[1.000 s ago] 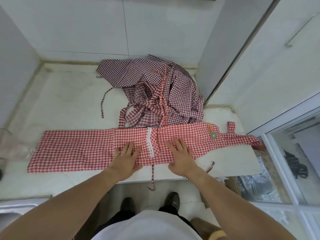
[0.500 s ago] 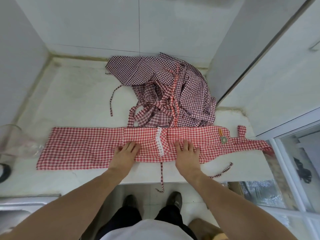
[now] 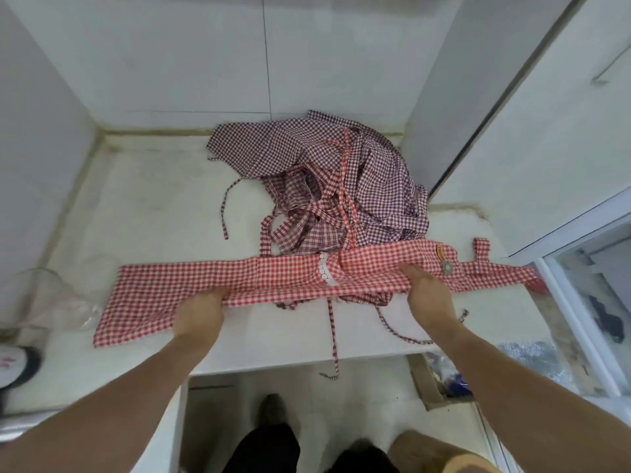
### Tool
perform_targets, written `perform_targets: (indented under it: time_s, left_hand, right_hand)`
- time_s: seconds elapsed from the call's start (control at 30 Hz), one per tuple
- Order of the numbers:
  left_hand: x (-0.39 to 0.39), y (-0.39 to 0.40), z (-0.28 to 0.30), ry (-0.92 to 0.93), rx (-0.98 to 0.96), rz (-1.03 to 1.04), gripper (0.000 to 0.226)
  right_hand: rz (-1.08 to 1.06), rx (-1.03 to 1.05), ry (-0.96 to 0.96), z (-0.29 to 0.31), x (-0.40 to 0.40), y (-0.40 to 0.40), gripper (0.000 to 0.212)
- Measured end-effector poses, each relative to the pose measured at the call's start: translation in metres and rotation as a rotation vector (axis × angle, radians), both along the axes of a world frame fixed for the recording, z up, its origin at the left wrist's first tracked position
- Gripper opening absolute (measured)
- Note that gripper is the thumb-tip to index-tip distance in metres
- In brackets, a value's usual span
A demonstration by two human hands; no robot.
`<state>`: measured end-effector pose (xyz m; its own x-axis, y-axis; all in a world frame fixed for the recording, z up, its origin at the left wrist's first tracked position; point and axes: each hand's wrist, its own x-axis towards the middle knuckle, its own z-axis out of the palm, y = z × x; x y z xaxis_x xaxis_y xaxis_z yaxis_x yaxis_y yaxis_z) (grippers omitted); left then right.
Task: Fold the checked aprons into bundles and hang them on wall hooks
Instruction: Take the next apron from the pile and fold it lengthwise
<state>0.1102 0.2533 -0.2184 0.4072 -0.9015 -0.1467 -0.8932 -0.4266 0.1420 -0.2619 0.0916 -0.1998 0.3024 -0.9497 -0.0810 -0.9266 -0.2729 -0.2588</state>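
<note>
A red checked apron (image 3: 283, 278) lies folded into a long strip across the white counter (image 3: 153, 199). My left hand (image 3: 199, 312) grips its near edge left of centre. My right hand (image 3: 426, 291) grips the near edge right of centre. Between the two hands that edge is lifted off the counter and turned over. A white lace trim (image 3: 326, 273) crosses the strip's middle. The apron's ties (image 3: 333, 339) hang over the counter's front edge. Behind the strip sits a crumpled heap of dark purple checked aprons (image 3: 327, 186).
White tiled walls close the counter at the back and left. A clear plastic bag (image 3: 44, 302) lies at the left edge. A glass door (image 3: 587, 302) stands to the right, and a cardboard box (image 3: 440, 384) sits on the floor below. No wall hooks are in view.
Both hands lay flat on the strip's middle before. Now they have spread apart, curled round the near edge and lifted it over. The view has shifted a little.
</note>
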Motion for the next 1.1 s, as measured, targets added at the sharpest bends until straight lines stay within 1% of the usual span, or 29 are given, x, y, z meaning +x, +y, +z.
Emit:
perform_targets:
  time_s: [0.07,0.1,0.17,0.2,0.27,0.3,0.33,0.37,0.43,0.47,0.53,0.57,0.6,0.63,0.7,0.77,0.8,0.87,0.93,1.0,1.03,1.1]
  left_hand:
    - [0.003,-0.014,0.026,0.014,-0.038,0.057,0.043]
    - [0.001,-0.019,0.042,0.031,-0.088,0.082,0.042]
    - [0.000,-0.028,0.068,0.060,-0.167,0.127,0.034]
    - [-0.004,-0.032,0.081,0.070,-0.197,0.151,0.029]
    - [-0.017,-0.039,0.106,0.115,-0.241,0.183,0.018]
    - [-0.024,-0.043,0.117,0.145,-0.247,0.183,0.012]
    - [-0.032,-0.047,0.127,0.171,-0.241,0.173,0.008]
    - [-0.038,-0.049,0.136,0.202,-0.234,0.160,0.009]
    - [-0.056,-0.046,0.149,0.294,-0.230,0.116,0.019]
    - [-0.055,-0.047,0.151,0.354,-0.192,0.099,0.024]
    - [-0.058,-0.045,0.156,0.382,-0.046,0.014,0.033]
    - [-0.063,-0.041,0.158,0.369,0.039,-0.032,0.038]
    - [-0.069,-0.035,0.159,0.373,0.124,-0.056,0.040]
    - [-0.076,-0.027,0.158,0.397,0.204,-0.082,0.039]
    - [-0.089,-0.012,0.155,0.402,0.367,-0.144,0.034]
    - [-0.103,0.005,0.146,0.365,0.516,-0.206,0.030]
    - [-0.108,0.010,0.140,0.360,0.576,-0.219,0.030]
    - [-0.127,0.027,0.121,0.361,0.667,-0.240,0.028]
    - [-0.142,0.042,0.097,0.357,0.736,-0.250,0.034]
    - [-0.152,0.058,0.076,0.378,0.780,-0.226,0.042]
    - [-0.155,0.062,0.070,0.403,0.790,-0.201,0.042]
    - [-0.161,0.075,0.061,0.417,0.822,-0.195,0.044]
  right_hand:
    - [-0.043,0.020,-0.094,0.032,0.005,-0.008,0.047]
    - [-0.026,0.027,-0.181,0.050,0.005,-0.013,0.045]
    - [-0.018,0.050,-0.345,0.083,0.004,-0.021,0.048]
    - [-0.027,0.056,-0.415,0.098,-0.001,-0.025,0.043]
    - [-0.096,0.095,-0.670,0.122,-0.012,-0.031,0.031]
    - [-0.149,0.137,-0.825,0.132,-0.019,-0.033,0.032]
    - [-0.218,0.177,-0.934,0.146,-0.027,-0.035,0.034]
    - [-0.261,0.214,-0.954,0.157,-0.035,-0.037,0.035]
    - [-0.246,0.281,-0.792,0.178,-0.063,-0.034,0.037]
    - [-0.205,0.350,-0.648,0.179,-0.072,-0.042,0.036]
    - [-0.135,0.457,-0.421,0.182,-0.094,-0.039,0.020]
    - [-0.142,0.504,-0.372,0.184,-0.109,-0.032,0.027]
    - [-0.179,0.564,-0.390,0.181,-0.125,-0.028,0.042]
    - [-0.202,0.626,-0.403,0.174,-0.141,-0.021,0.050]
    - [-0.190,0.788,-0.337,0.156,-0.167,-0.004,0.050]
    - [-0.147,0.895,-0.190,0.138,-0.187,0.018,0.053]
    - [-0.140,0.941,-0.127,0.134,-0.190,0.028,0.051]
    - [-0.150,1.015,-0.037,0.120,-0.204,0.057,0.049]
    - [-0.160,1.069,0.023,0.100,-0.218,0.082,0.052]
    - [-0.212,1.141,0.004,0.086,-0.228,0.103,0.059]
    - [-0.234,1.153,0.005,0.080,-0.233,0.106,0.064]
    - [-0.248,1.195,0.032,0.072,-0.242,0.117,0.062]
